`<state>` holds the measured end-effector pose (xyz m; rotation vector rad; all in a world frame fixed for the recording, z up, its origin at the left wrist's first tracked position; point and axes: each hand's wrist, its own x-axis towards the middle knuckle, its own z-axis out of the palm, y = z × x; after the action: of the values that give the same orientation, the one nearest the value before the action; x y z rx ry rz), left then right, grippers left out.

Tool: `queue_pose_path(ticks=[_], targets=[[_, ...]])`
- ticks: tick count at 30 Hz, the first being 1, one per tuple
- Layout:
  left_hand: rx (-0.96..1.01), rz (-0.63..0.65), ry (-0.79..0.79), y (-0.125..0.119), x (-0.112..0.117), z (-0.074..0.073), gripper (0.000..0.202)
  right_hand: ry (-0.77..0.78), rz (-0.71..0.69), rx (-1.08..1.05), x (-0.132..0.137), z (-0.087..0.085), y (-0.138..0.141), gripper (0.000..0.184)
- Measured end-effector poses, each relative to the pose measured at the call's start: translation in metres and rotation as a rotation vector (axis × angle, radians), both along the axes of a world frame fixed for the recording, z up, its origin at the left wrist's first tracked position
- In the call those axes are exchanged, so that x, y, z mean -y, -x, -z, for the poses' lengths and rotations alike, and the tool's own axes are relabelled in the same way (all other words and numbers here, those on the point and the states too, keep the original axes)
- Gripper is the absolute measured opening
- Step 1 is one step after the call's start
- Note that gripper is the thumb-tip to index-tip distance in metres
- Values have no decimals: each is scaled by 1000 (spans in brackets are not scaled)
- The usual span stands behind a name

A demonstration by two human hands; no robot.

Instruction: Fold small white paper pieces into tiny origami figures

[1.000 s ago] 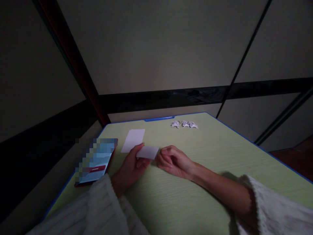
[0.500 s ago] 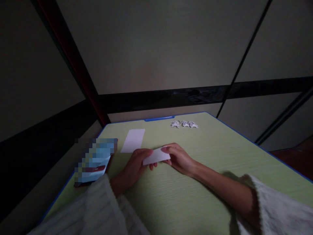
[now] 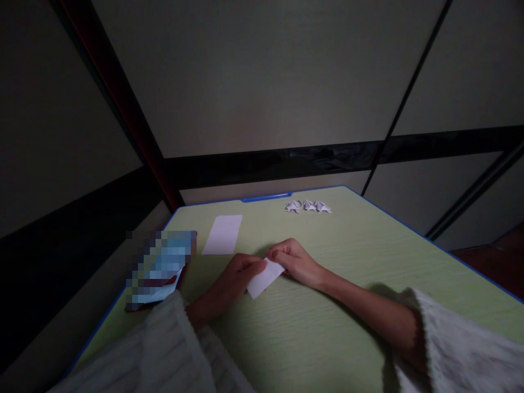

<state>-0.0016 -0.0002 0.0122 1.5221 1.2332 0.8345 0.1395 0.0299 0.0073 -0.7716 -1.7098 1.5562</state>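
Note:
Between my hands a small white piece of paper point(image 3: 264, 279) is held tilted above the table, its near corner pointing down to the left. My left hand point(image 3: 239, 275) pinches its upper left edge with the thumb on top. At the paper's upper right, my right hand point(image 3: 295, 263) is closed, thumb and fingers gripping the edge. Most fingertips are hidden beneath the paper. A flat white sheet of paper point(image 3: 223, 234) lies just beyond my left hand.
The light green table point(image 3: 339, 338) has a blue rim. Several small folded white paper figures point(image 3: 310, 206) stand at the far side, right of a blue strip point(image 3: 267, 197). A tablet-like device point(image 3: 164, 273), partly blurred, lies on the left. Cabinet panels point(image 3: 266, 82) rise behind.
The paper has turned so its left end drops nearer to me. My left hand has slid rightward, bringing both thumbs close together at the top edge.

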Motion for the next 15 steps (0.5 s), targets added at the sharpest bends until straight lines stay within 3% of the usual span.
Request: queue_pose_path(ticks=[8, 15], targets=[[-69, -45, -82, -1, -3, 0, 31, -55, 209, -29, -5, 4, 3, 30], [-60, -159, -159, -2, 0, -3, 34, -33, 390, -88, -5, 4, 4, 27]])
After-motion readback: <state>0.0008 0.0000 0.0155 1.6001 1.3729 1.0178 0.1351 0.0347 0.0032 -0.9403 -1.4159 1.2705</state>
